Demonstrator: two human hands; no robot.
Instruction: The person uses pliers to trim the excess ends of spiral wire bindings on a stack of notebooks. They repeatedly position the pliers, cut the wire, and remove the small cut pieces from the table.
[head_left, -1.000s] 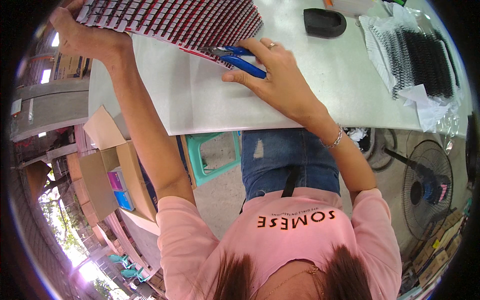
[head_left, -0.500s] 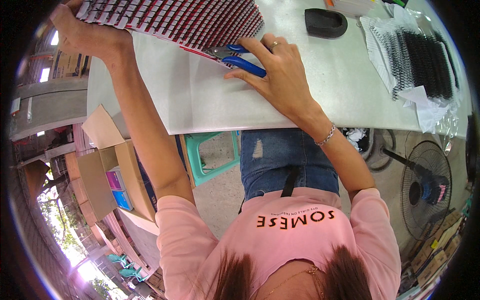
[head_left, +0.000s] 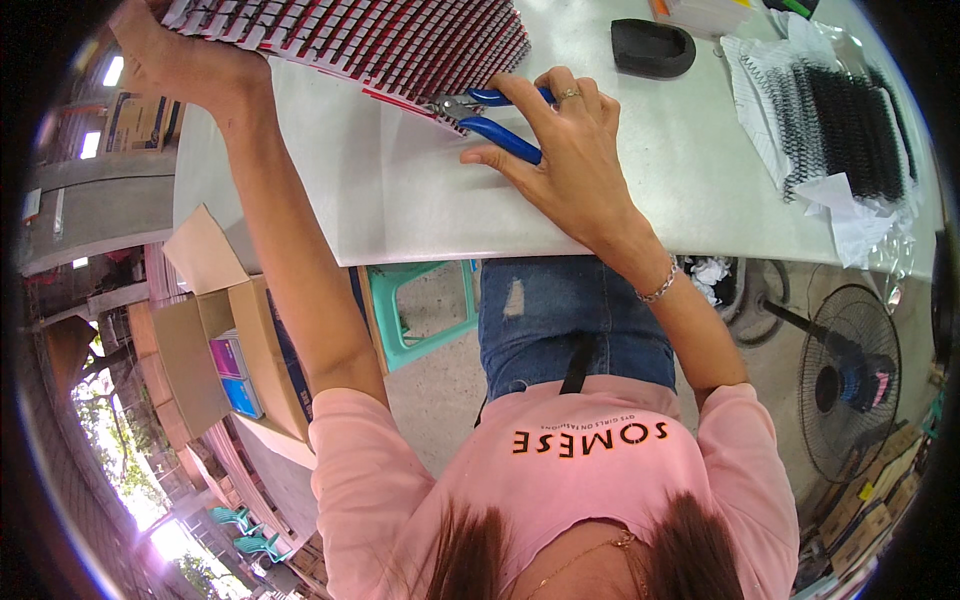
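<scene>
A sheet (head_left: 370,45) with red and white strips carries dense rows of small dark pieces, at the top left of the table. My left hand (head_left: 170,62) grips its left end; most of the fingers are hidden by the sheet and the frame's edge. In my right hand (head_left: 580,165) is a pair of nippers (head_left: 508,139) with blue handles. Thumb and fingers hold the handles spread apart. The metal jaws are at the sheet's near right corner; whether they touch a piece is too small to tell.
On the white table (head_left: 420,215) lie a black rounded holder (head_left: 653,48) and, at right, black coiled strips (head_left: 845,130) on paper and clear plastic. Below stand a green stool (head_left: 400,345), an open carton (head_left: 250,345) and a fan (head_left: 850,380).
My right hand and the nippers have shifted slightly to the right along the sheet's near corner. The left hand keeps its hold, with almost no movement.
</scene>
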